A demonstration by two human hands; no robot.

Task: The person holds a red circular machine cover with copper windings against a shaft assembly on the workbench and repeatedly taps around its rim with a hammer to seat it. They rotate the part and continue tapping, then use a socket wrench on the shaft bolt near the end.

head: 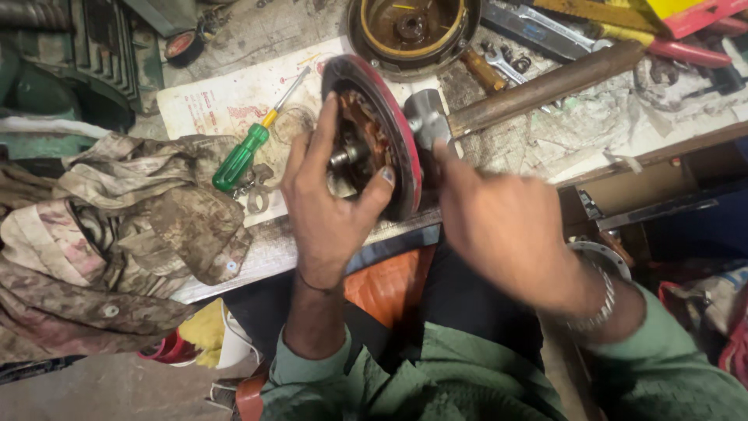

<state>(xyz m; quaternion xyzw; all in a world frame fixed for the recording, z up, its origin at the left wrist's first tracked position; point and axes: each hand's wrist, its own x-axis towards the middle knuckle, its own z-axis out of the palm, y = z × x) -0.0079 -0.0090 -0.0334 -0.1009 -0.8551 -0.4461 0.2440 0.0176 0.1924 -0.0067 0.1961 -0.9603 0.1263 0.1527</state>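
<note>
Nearest, the left hand point(331, 199) grips a red-rimmed round motor part point(374, 136) upright at the surface point(545, 132) edge; the blurred right hand point(499, 226) clasps a hammer point(538, 90) whose head touches the rim. Beyond lies a green screwdriver point(243, 152). A glancing blow could likely hit the thumb or tip the part.

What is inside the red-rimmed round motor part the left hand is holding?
Inside the red-rimmed motor part, copper-coloured windings ring a central metal shaft. The left hand and its fingers cover the lower portion; the right hand is blurred beside the rim, so the far side stays hidden.
</note>
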